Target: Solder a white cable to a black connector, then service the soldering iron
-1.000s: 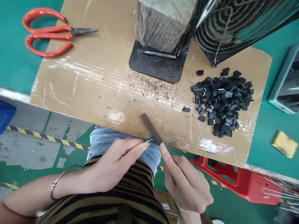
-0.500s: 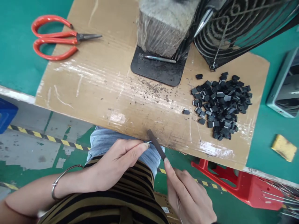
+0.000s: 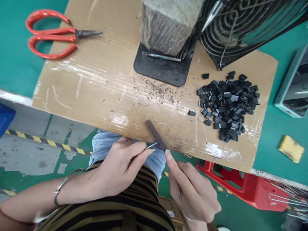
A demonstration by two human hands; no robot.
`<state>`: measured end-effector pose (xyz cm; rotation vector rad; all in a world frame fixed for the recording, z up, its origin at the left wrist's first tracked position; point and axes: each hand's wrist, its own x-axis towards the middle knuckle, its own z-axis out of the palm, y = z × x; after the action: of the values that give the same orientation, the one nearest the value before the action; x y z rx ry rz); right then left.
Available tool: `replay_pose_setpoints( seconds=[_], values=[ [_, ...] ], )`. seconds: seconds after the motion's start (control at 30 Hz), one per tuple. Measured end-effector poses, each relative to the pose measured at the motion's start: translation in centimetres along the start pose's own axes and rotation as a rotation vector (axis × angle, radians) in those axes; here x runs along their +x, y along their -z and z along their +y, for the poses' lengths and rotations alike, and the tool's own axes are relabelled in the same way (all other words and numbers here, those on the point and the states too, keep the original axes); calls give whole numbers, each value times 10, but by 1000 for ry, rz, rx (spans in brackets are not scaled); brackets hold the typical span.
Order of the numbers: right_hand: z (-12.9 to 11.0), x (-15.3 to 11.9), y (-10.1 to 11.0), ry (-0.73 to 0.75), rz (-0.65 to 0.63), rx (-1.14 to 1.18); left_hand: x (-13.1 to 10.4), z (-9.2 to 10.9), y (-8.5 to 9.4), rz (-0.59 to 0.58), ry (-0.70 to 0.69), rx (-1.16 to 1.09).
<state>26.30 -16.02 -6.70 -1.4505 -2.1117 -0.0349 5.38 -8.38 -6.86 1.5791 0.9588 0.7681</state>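
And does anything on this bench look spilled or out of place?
Yes: dark crumbs lie scattered on the cardboard between the black plate and the dark bar, like spilled debris. Two black pieces sit apart from the pile, and the sponge has dark stains.

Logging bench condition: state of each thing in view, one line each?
Left hand: pinching thin rod
Right hand: gripping flat bar
Thin rod: held, tip at the bar
Flat bar: held, slanted
Scissors: lying, blades closed
Black parts: loosely piled, a few strays
Cardboard: scuffed, specked with debris
Sponge: stained
Wire-grille unit: running unclear
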Motion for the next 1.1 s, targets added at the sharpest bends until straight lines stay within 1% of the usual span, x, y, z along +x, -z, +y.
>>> replay_pose_setpoints(
  seconds=[0.2, 0.37, 0.53, 0.6, 0.73, 0.87, 0.93, 1.0, 1.07, 1.1],
  values=[
    [-2, 1, 4, -9, -101, -30, 0, 1, 0, 0, 35, -87],
    [0, 9, -5, 20, -24, 6, 0, 3, 0, 25, 25, -51],
    [-1, 4, 1, -14, -59, -28, 0, 3, 0, 10, 39, -69],
    [0, 4, 1, -2, -49, -48, 0, 2, 0, 9, 26, -49],
    [2, 7, -3, 23, -9, -15, -4, -1, 0, 37, -27, 50],
    [-1, 5, 0, -17, -47, -47, -7, -4, -1, 45, -93, 208],
    [-1, 7, 0, -15, -47, -50, -6, -4, -1, 38, -106, 244],
    [0, 11, -3, 2, -31, -30, -5, -3, -1, 35, -90, 222],
    [1, 13, -5, 13, -21, -16, -4, -2, 1, 27, -57, 148],
    [1, 12, -4, 11, -40, -22, -3, -1, 1, 24, -37, 105]
  ],
)
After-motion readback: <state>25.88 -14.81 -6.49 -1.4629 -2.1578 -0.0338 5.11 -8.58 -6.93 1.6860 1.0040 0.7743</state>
